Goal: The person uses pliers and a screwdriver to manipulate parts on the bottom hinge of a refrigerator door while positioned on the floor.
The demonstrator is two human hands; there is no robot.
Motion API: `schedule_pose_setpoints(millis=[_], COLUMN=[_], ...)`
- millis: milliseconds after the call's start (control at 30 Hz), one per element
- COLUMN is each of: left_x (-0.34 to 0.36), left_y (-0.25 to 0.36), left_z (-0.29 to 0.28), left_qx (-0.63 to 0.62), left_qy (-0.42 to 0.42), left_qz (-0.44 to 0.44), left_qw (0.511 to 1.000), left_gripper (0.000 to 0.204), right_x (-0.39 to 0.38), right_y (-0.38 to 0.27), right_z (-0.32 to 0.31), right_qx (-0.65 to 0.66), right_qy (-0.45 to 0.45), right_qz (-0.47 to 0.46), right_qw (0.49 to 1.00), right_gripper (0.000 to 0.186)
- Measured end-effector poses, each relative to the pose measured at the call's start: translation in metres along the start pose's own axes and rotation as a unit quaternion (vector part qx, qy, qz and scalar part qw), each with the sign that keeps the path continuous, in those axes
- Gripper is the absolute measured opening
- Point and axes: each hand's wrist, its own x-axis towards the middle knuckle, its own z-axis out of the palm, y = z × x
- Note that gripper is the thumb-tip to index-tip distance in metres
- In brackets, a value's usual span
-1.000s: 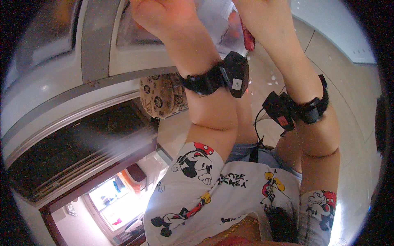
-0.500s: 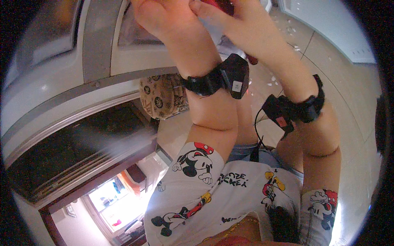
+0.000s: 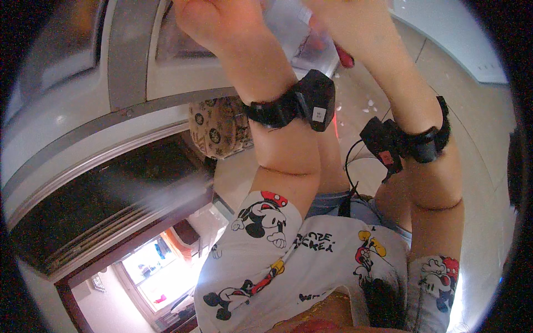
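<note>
At the upper edge, the heel of my left hand (image 3: 219, 19) shows with a reddish tint; its fingers are cut off. To its right, my right hand (image 3: 347, 14) also runs out of the picture, and its fingers are hidden. Between the two lies something clear and shiny like plastic (image 3: 286, 25), with pinkish-red patches. A dark red piece (image 3: 344, 57) sticks out below my right hand. What either hand holds cannot be made out. Black strapped devices sit on my left forearm (image 3: 291, 105) and right forearm (image 3: 408, 141).
A pale panelled surface with a grey metal strip (image 3: 130, 50) fills the upper left. A patterned brown cloth-like item (image 3: 219, 127) is beside my left forearm. White scraps (image 3: 369, 105) lie on the tiled floor (image 3: 438, 100). A white panel (image 3: 461, 39) stands at upper right.
My right hand has moved up and right, away from my left hand, and its thumb has left the picture. More of the clear plastic shows between them. My left hand has shifted slightly up.
</note>
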Motion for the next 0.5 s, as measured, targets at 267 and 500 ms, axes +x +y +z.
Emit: schedule_pose_setpoints(millis=[267, 500], left_x=[0.0, 0.0], left_y=[0.005, 0.018], left_z=[0.001, -0.001], left_qx=[-0.029, 0.01], left_qy=[-0.021, -0.025], left_qz=[-0.06, -0.036], left_qw=[0.998, 0.999], left_gripper=[0.039, 0.041], right_x=[-0.001, 0.004], right_y=[0.007, 0.003], right_z=[0.009, 0.013], right_qx=[-0.053, -0.079], right_qy=[-0.005, -0.035], right_qz=[0.009, 0.074], right_qw=[0.999, 0.994], right_gripper=[0.037, 0.037])
